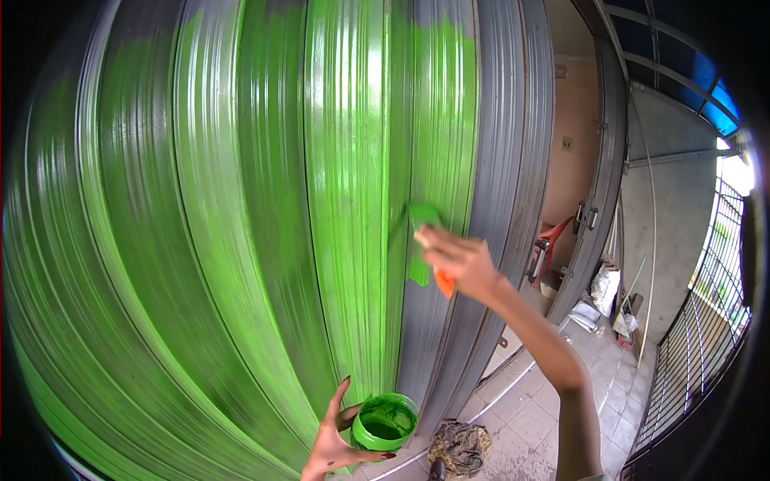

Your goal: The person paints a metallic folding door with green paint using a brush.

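Note:
My right hand [461, 263] grips a paintbrush with an orange handle [444, 283]. The brush's green-coated bristles [423, 214] press against a ribbed metal folding door [437, 120], whose panels are mostly covered in wet-looking green paint. Low in the view, my left hand [335, 441] wraps its fingers and thumb around a tub of green paint [386, 418], held upright and open at the top. Green paint coats the tub's rim and inner wall. Grey metal shows below the brush and on the panels to its right.
A crumpled dark cloth [459, 449] lies on the tiled floor [525, 409] below my right arm. Beyond the door edge are a red object [549, 244], white bags [605, 289] against a wall, and a barred metal gate [698, 313] at far right.

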`<state>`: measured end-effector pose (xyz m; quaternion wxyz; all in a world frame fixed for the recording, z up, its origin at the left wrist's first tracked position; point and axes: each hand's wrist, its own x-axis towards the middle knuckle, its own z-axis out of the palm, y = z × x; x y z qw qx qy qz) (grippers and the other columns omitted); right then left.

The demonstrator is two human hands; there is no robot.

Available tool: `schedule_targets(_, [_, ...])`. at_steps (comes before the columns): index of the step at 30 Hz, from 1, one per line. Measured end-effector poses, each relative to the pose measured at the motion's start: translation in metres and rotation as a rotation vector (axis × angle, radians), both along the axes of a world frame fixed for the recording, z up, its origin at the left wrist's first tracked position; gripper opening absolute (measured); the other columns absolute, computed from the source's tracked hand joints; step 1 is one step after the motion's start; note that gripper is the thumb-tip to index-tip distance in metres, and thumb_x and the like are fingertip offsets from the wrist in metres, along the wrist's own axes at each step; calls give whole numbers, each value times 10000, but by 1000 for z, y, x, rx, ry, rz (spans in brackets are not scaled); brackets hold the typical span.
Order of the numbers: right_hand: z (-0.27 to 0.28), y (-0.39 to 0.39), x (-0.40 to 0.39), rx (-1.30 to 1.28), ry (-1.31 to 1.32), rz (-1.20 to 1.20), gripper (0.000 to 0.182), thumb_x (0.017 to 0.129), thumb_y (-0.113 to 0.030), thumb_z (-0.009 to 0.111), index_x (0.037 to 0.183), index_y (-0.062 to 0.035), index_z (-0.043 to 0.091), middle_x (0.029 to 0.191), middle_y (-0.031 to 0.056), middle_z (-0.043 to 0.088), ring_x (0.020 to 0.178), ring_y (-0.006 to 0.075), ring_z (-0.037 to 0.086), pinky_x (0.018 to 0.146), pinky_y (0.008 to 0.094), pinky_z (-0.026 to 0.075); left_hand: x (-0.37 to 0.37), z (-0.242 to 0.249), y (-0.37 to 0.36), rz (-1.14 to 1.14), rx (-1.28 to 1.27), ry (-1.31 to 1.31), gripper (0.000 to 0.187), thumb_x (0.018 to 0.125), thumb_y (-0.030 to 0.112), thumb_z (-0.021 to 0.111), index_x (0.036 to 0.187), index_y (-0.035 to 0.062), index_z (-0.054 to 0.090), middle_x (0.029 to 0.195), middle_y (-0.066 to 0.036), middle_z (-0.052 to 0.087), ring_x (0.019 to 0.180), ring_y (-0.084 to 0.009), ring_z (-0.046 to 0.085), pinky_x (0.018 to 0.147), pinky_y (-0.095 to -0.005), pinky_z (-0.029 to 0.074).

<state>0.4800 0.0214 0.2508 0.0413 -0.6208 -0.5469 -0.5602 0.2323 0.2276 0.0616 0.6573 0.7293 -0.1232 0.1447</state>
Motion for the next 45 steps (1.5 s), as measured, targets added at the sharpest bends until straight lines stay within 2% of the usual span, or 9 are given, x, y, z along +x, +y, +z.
schedule_targets(6, [-117, 6, 18, -308, -84, -184, 107, 804, -115, 622, 875, -94, 544, 1249, 213, 539, 1068, 337, 624, 675, 337, 616, 1, -4, 1, 20, -56, -6, 1331, 470, 143, 945, 1494, 25, 103, 1164, -185, 652, 1115, -287, 620, 1030, -424, 426])
schedule_targets(12, [-214, 4, 7, -498, 376, -130, 212, 780, -89, 687, 913, -106, 523, 1290, 104, 514, 1027, 310, 656, 561, 321, 632, 2, -12, 4, 14, -70, -13, 1326, 464, 130, 946, 1491, 23, 114, 1147, -180, 661, 1098, -283, 629, 1010, -421, 446])
schedule_targets(16, [-80, 12, 20, -300, 240, -134, 202, 765, -82, 609, 957, -138, 577, 1152, 57, 625, 650, 153, 673, 432, 339, 516, 1, -7, 0, 20, -64, -15, 1327, 464, 121, 947, 1492, 24, 114, 1137, -175, 665, 1092, -283, 631, 1004, -424, 451])
schedule_targets(21, [55, 1, -4, 100, -73, 38, 155, 727, 1, 631, 817, -104, 562, 1102, 36, 685, 905, 158, 701, 594, 304, 584, 11, -8, -6, -28, -110, -19, 1328, 465, 106, 948, 1495, 24, 113, 1142, -176, 661, 1100, -287, 627, 995, -423, 456])
schedule_targets(24, [41, -8, 5, 3, -11, -84, 154, 716, -5, 641, 798, -101, 552, 1134, 66, 661, 960, 176, 690, 595, 284, 583, 16, -7, -11, -53, -96, -20, 1331, 461, 90, 946, 1496, 23, 112, 1145, -181, 658, 1101, -291, 626, 987, -420, 462])
schedule_targets(30, [-156, -28, 8, -449, 147, -217, 145, 781, -73, 639, 879, -122, 544, 1228, 74, 563, 1022, 250, 645, 466, 306, 572, 16, -10, -9, -75, -136, -5, 1333, 461, 87, 945, 1495, 15, 107, 1142, -176, 661, 1092, -286, 632, 987, -420, 462])
schedule_targets(33, [-142, -35, 6, -472, 221, -183, 158, 748, -94, 664, 884, -113, 586, 1066, 75, 611, 737, 216, 692, 464, 319, 565, 17, -10, -9, -84, -125, -13, 1326, 465, 86, 943, 1495, 14, 110, 1136, -173, 665, 1091, -283, 632, 987, -423, 463])
schedule_targets(40, [53, -52, 0, 89, -29, -19, 139, 748, -45, 630, 857, -117, 583, 1164, 45, 644, 833, 161, 703, 543, 275, 564, 24, -13, -13, -111, -142, -17, 1327, 466, 74, 938, 1499, 30, 106, 1137, -175, 664, 1090, -289, 633, 982, -427, 469])
schedule_targets(45, [-69, -53, 10, -239, -3, -329, 215, 735, -42, 676, 865, -104, 516, 1209, 89, 544, 1001, 230, 662, 531, 311, 573, 25, -12, -11, -124, -119, -32, 1330, 472, 66, 935, 1500, 31, 91, 1157, -179, 654, 1088, -291, 634, 978, -425, 474])
